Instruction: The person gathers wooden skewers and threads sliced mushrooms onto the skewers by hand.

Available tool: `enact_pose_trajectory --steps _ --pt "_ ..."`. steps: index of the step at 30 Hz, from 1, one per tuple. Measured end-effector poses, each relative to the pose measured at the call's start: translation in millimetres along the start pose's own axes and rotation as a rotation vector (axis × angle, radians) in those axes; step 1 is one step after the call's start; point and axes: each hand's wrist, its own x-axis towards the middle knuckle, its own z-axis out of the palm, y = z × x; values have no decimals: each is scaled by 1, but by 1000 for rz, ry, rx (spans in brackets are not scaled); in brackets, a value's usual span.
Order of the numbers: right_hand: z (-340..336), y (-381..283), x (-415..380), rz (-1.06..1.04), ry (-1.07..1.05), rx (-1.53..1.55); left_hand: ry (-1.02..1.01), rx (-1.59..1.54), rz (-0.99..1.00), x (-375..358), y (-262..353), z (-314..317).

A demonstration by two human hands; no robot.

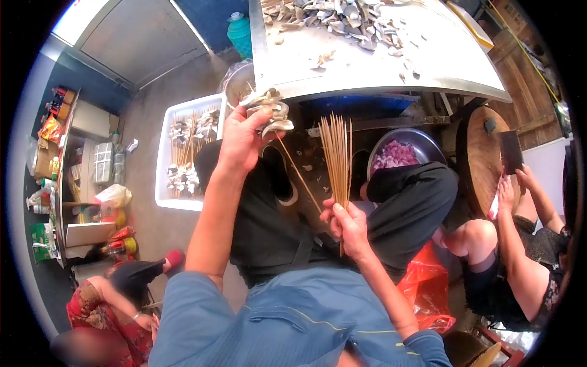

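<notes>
Several pale grey-brown pieces, which look like mushroom (pixel 273 110), are threaded at the top of a thin wooden skewer (pixel 298 169). My left hand (pixel 243 133) is closed around these pieces with thumb and fingers. The skewer slants down from there to my right hand (pixel 347 226), whose fingertips are at its lower end. A thick bundle of bare skewers (pixel 335 162) stands upright in my right hand, its fingers wrapped round it. Above both hands, more loose mushroom pieces (pixel 361 18) lie heaped on the metal table (pixel 293 67).
At the left, a white tray (pixel 162 165) holds filled skewers. A metal bowl (pixel 428 147) with pinkish chopped pieces sits right of my hands. A co-worker at the right holds a cleaver (pixel 510 151) by a round wooden board (pixel 477 153). Another person sits lower left, near shelves.
</notes>
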Motion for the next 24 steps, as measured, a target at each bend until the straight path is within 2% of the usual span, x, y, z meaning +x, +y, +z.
enact_pose_trajectory --steps 3,6,11,18,24 --pt "-3 3 -2 15 11 -6 -29 168 84 -2 -3 3" --pt "-3 2 -2 -4 2 -10 -52 202 61 -4 -11 6" --pt "3 -1 -1 1 -43 -15 -145 125 47 -7 -21 15" --pt "7 3 0 15 -78 -10 -160 107 105 -9 -26 20" --pt "10 2 -1 -48 43 -46 -115 80 93 -9 -29 17"
